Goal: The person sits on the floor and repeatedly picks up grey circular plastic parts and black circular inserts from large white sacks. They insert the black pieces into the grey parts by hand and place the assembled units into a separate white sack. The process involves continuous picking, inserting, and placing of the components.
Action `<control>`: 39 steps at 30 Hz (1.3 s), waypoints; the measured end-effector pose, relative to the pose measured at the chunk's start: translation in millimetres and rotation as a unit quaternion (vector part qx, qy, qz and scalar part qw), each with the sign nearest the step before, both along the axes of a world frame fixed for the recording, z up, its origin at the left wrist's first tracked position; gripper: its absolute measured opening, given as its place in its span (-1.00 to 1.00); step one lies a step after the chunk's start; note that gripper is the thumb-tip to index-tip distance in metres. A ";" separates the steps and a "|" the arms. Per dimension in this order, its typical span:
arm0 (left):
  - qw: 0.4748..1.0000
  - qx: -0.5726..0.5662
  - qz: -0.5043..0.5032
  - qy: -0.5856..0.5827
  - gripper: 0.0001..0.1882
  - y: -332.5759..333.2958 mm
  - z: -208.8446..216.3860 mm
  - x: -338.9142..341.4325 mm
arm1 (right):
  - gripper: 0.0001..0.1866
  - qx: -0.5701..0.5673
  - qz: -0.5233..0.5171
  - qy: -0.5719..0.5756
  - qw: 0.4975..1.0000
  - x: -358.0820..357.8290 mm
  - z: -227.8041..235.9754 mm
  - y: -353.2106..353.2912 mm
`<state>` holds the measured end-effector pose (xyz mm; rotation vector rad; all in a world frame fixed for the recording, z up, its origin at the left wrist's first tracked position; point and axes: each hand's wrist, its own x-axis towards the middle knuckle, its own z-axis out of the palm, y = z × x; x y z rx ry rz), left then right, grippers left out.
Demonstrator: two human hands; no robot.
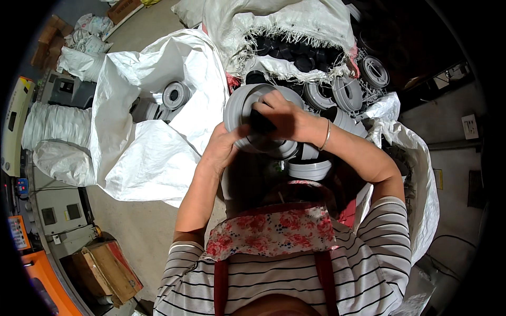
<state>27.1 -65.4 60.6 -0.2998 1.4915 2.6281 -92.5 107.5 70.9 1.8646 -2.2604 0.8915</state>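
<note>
Clamping a seemingly stiff, light grey ring (238, 108) by its rim (surest hold), the left hand (220, 146) has it near the white sack's (147, 158) right edge; the right hand's (284, 120) grip I cannot tell.

Passable low on the left over bare floor (121, 221), between white sack (145, 152) and cardboard box (113, 271). Open from above through that sack's wide mouth, down to ring parts (176, 95) inside. Blocked straight ahead by frayed woven sack (290, 18) with black parts (304, 62). Crowded on the right by piled grey rings (350, 90), then by crumpled sack (422, 181). Filled between left hand (219, 148) and right hand (287, 118) by large grey ring (238, 108).
</note>
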 end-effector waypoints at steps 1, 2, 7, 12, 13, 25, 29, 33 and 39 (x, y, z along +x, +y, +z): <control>1.000 0.006 -0.009 0.000 -0.55 -1.1 0.3 1.2 | -0.53 -0.004 0.013 0.021 1.000 -0.3 -1.0 0.1; 1.000 0.006 -0.013 -0.008 -0.56 -1.8 1.3 2.7 | -0.52 0.006 0.026 0.041 0.999 0.6 -0.4 0.9; 0.997 0.023 -0.043 -0.057 -0.61 -11.0 0.3 9.1 | -0.50 0.011 0.119 0.181 0.976 5.5 -5.8 6.9; 0.996 0.040 -0.006 -0.074 -0.62 -7.0 -0.7 14.6 | -0.57 -0.013 0.071 0.038 0.997 10.5 -26.1 -1.0; 0.997 0.046 0.010 -0.067 -0.62 -3.1 1.5 16.2 | -0.59 -0.024 0.045 0.010 0.999 9.6 -33.0 -5.1; 0.820 -0.467 0.327 0.059 -0.06 -67.5 19.5 -4.2 | -0.49 0.246 -0.160 -0.138 0.946 -39.0 -114.2 -0.3; 0.966 -0.053 0.217 -0.130 -0.39 -37.3 -8.5 -7.1 | -0.42 0.171 -0.115 -0.198 0.958 -20.7 -82.7 -17.1; 0.947 -0.312 0.065 -0.023 -0.54 -38.5 -55.0 -16.2 | -0.62 -0.043 0.044 -0.126 0.990 -4.1 -55.9 -24.7; 0.982 0.092 0.146 -0.078 -0.53 -32.0 -64.9 -32.1 | -0.63 -0.022 -0.243 -0.330 0.912 -101.3 -71.1 -64.9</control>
